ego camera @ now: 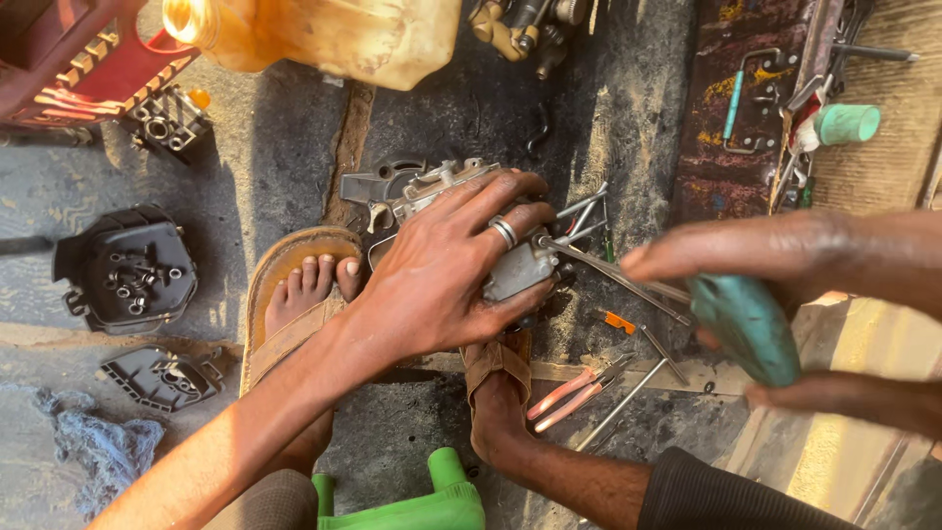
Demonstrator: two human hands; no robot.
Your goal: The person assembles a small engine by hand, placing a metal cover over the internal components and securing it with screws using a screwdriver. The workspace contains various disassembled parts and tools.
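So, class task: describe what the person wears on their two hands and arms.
The left hand wears a silver ring on one finger; its forearm is bare, no sleeve or watch. The right hand shows blurred, no glove or ring visible; its arm is also bare.
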